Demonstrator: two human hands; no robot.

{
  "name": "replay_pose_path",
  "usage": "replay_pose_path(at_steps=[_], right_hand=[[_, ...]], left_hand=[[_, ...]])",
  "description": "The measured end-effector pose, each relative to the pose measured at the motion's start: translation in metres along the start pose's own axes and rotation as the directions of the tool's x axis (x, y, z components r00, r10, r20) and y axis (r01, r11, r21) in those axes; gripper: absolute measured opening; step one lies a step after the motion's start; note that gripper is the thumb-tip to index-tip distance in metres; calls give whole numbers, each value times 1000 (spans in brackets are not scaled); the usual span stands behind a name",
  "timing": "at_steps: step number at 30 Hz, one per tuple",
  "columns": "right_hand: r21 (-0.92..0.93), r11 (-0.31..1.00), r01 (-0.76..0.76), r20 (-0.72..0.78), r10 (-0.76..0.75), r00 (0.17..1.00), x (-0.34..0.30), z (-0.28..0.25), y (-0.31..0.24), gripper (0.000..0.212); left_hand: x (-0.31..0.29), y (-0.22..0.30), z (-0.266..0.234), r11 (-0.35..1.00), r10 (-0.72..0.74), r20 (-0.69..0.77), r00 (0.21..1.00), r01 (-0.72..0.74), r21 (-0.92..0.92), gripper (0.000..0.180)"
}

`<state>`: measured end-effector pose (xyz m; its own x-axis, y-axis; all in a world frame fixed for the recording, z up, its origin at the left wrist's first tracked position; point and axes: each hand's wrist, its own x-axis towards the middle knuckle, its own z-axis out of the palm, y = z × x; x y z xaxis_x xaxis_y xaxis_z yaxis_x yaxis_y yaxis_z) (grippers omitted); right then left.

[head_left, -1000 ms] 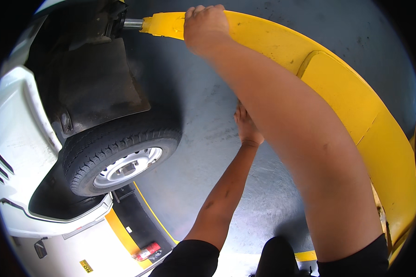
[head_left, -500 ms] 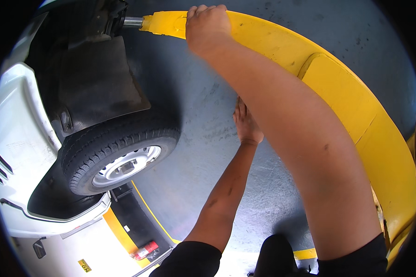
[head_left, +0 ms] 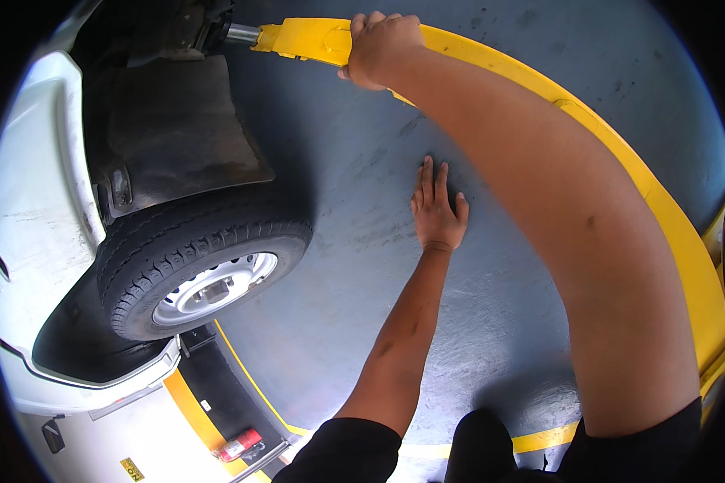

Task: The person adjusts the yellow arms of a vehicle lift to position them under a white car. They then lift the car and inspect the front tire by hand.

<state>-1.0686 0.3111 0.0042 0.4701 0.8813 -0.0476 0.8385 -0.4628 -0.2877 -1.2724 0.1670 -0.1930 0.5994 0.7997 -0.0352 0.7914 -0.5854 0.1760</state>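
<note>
My right hand (head_left: 384, 50) grips a long yellow lift arm (head_left: 306, 39) near its far end, with fingers curled over the top edge. My right forearm hides much of that arm. A metal post (head_left: 242, 34) stands at the arm's tip, by the vehicle's dark underside. Lower down, my left hand (head_left: 439, 208) is open, fingers spread and palm turned down over the grey floor. Nothing shows in it; whether it touches the floor I cannot tell. To its left is the raised white vehicle's wheel (head_left: 215, 291), a black tyre on a silver rim.
A black mud flap (head_left: 189, 133) hangs behind the tyre. White bodywork (head_left: 44, 201) fills the left side. At the lower left, a red fire extinguisher (head_left: 240, 444) sits near a white wall. Yellow lines (head_left: 544, 437) mark the grey floor (head_left: 362, 193). My knee (head_left: 482, 447) shows below.
My right hand and the yellow arm sit a little further right in view. My left hand, partly hidden behind my right arm before, is now uncovered with its fingers spread.
</note>
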Motion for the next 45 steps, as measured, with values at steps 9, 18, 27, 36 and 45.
replay_pose_path(at_steps=[9,18,27,36,45], right_hand=[[146,987,61,74,-72,995,9,-16,15,66],[120,987,108,34,-113,993,14,-13,14,63],[89,985,145,40,-149,988,14,-13,14,56],[118,985,127,49,-134,990,15,-13,15,54],[-18,998,68,-34,-69,997,7,-1,6,80]], left_hand=[[-1,-1,-3,1000,20,-5,1000,-20,12,66],[0,-2,0,1000,6,-4,1000,-6,5,66],[-1,-3,1,999,2,6,1000,-3,32,66],[1,-3,1,998,14,2,1000,-14,62,67],[0,-4,4,997,16,-2,1000,-15,78,66]])
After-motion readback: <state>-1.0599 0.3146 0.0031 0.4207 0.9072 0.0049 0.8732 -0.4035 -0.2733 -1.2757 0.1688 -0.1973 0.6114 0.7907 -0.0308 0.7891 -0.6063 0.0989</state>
